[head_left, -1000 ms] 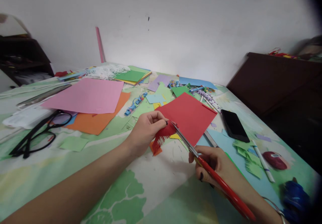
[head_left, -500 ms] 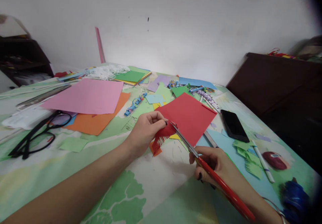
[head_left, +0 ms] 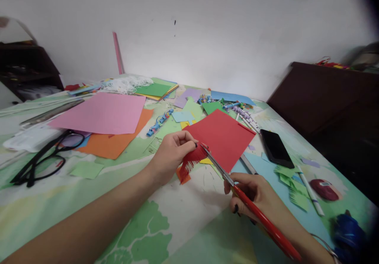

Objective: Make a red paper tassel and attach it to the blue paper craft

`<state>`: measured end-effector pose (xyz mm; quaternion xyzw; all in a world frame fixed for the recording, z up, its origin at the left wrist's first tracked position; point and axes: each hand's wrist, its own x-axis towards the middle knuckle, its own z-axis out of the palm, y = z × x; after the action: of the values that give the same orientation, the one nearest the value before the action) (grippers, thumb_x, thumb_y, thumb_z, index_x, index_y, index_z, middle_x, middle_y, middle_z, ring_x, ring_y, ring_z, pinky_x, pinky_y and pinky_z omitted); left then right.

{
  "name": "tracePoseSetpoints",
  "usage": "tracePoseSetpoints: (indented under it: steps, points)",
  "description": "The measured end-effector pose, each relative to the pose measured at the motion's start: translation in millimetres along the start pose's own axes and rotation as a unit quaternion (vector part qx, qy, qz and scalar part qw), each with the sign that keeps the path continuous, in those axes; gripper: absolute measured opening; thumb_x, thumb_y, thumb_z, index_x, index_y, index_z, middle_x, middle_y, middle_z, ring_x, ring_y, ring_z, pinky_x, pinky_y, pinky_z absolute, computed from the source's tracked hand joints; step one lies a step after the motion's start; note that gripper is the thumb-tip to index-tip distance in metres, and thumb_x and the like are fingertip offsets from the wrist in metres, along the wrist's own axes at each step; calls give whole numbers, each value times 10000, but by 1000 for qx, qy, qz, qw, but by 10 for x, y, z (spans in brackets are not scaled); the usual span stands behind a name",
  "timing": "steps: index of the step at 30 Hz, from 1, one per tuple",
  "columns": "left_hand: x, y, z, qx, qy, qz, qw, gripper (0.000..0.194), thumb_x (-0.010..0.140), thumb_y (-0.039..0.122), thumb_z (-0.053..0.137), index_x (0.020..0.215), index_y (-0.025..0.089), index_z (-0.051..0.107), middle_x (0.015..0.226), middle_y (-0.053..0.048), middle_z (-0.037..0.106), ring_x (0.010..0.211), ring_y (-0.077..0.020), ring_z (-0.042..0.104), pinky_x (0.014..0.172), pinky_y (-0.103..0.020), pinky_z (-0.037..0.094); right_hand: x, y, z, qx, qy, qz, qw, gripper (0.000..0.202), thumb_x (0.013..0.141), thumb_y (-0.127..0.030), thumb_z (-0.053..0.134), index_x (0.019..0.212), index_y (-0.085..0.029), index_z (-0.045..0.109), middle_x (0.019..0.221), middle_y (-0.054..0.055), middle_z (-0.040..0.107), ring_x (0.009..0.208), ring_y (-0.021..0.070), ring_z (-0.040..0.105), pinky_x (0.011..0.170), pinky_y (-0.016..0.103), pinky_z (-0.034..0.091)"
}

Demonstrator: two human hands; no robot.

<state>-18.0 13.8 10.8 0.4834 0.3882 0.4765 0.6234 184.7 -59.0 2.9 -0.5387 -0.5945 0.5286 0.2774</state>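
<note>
Between thumb and fingers, my left hand (head_left: 174,153) pinches a small red paper strip (head_left: 191,159) whose lower edge is cut into a fine fringe. My right hand (head_left: 251,193) is closed around scissors (head_left: 251,207) with long red handles. The metal blades point up and left, their tips at the strip's right part, close to my left fingertips. Behind the blades lies a large red sheet (head_left: 222,137). An orange scrap (head_left: 184,176) and a yellow scrap (head_left: 206,161) are beneath the strip.
Black glasses (head_left: 49,157), a pink sheet (head_left: 100,114) and an orange sheet (head_left: 109,143) lie left. At right are a phone (head_left: 276,147), fringed green scraps (head_left: 296,189), a white stick (head_left: 310,193) and a dark blue object (head_left: 348,232). White string (head_left: 127,84) lies at the back.
</note>
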Motion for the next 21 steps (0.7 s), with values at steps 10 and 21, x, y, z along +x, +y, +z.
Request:
tracePoseSetpoints:
  steps: [10, 21]
  points:
    - [10, 12, -3, 6, 4, -3, 1000, 112, 661, 192, 613, 597, 166, 525, 558, 10, 557, 503, -94, 497, 448, -194, 357, 5, -12, 12, 0, -1, -1, 1000, 235, 651, -344, 706, 716, -168, 564, 533, -45, 460, 471, 76, 296, 431, 219, 211]
    - [19, 11, 10, -4, -6, -10, 1000, 125, 671, 162, 604, 595, 163, 505, 620, -14, 611, 561, -108, 562, 483, -194, 396, -6, -25, 2, -17, 2, 3, 1000, 175, 647, -286, 671, 695, -164, 554, 522, -37, 485, 453, 65, 281, 416, 211, 188]
